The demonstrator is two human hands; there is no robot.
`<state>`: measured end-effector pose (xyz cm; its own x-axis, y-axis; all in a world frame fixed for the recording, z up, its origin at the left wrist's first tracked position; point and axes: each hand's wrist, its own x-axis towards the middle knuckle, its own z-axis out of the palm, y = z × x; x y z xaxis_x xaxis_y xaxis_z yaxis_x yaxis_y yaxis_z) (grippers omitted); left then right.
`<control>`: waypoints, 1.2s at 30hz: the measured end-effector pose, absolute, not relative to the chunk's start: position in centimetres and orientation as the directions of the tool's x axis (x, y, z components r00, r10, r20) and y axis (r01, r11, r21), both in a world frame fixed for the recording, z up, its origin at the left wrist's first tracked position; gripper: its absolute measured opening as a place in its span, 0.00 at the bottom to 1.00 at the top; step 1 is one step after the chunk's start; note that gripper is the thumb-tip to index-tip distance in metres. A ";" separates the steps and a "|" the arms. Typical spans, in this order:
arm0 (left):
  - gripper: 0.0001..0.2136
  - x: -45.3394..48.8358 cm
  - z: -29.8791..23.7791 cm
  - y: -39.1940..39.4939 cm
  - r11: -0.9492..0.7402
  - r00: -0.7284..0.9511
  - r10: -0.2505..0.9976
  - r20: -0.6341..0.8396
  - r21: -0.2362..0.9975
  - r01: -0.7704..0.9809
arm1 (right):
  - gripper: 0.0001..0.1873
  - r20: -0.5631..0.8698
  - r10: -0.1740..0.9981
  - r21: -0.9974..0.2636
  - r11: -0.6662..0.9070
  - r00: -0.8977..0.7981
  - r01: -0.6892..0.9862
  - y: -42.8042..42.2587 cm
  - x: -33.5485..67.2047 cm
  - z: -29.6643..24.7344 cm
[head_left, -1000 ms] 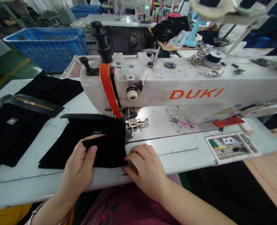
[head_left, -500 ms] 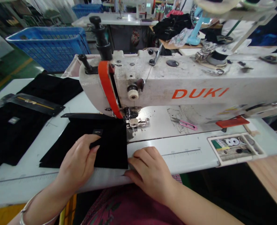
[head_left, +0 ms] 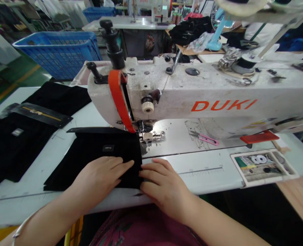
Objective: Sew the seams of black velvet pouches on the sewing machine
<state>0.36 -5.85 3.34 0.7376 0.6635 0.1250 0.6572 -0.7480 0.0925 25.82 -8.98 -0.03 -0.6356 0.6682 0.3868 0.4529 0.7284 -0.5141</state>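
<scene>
A black fabric piece with a small dark label lies on the sewing machine table, its upper right corner by the presser foot. My left hand rests on the fabric below the label, fingers stretched out towards the right edge. At that edge, my right hand touches the fabric with its fingertips, fingers extended and slightly bent. Its thumb is hard to make out. The white sewing machine has a red strap at its head.
More black fabric with a zipper strip lies at left. Pink-handled thread snips lie on the machine bed, near a bobbin tray. A blue basket stands behind, and a light blue fan farther back.
My left hand has moved right and flattened onto the fabric, uncovering the label. My right hand's fingers have come up against the fabric's right edge. The view has shifted slightly.
</scene>
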 end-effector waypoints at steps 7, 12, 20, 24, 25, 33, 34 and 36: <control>0.20 1.7 3.0 -5.4 -0.813 0.816 0.576 0.055 0.137 0.565 | 0.04 0.369 0.654 -0.571 0.720 -0.661 0.394 -8.1 25.6 0.3; 0.18 1.5 2.8 -5.0 -0.759 0.789 0.614 -0.034 0.250 0.602 | 0.04 0.416 0.605 -0.518 0.771 -0.679 0.369 -8.0 25.5 0.2; 0.16 1.7 3.3 -3.6 -0.761 0.801 0.598 -0.028 0.295 0.578 | 0.09 0.434 0.580 -0.472 0.798 -0.689 0.375 -7.4 25.3 0.2; 0.21 1.1 3.5 -2.2 -0.780 0.814 0.579 0.033 0.313 0.542 | 0.09 0.436 0.602 -0.451 0.789 -0.669 0.416 -6.9 24.9 0.1; 0.22 0.9 3.5 -1.9 -0.780 0.812 0.581 0.060 0.323 0.535 | 0.08 0.438 0.607 -0.446 0.788 -0.663 0.426 -6.8 24.9 0.1; 0.22 1.0 3.1 -2.4 -0.866 0.849 0.496 0.183 0.175 0.468 | 0.08 0.434 0.616 -0.429 0.783 -0.658 0.450 -6.7 24.7 0.0; 0.20 1.3 2.9 -2.8 -0.864 0.846 0.502 0.181 0.148 0.481 | 0.08 0.431 0.617 -0.429 0.782 -0.658 0.452 -6.8 24.8 0.0; 0.17 1.6 2.4 -3.7 -0.849 0.824 0.528 0.204 0.111 0.517 | 0.08 0.425 0.627 -0.436 0.774 -0.652 0.459 -7.0 24.8 0.0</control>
<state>1.60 -3.75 2.42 0.8241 0.5284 0.2041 0.5168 -0.8489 0.1109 24.80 -7.04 -0.02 -0.6525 0.6272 0.4252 0.4594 0.7737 -0.4363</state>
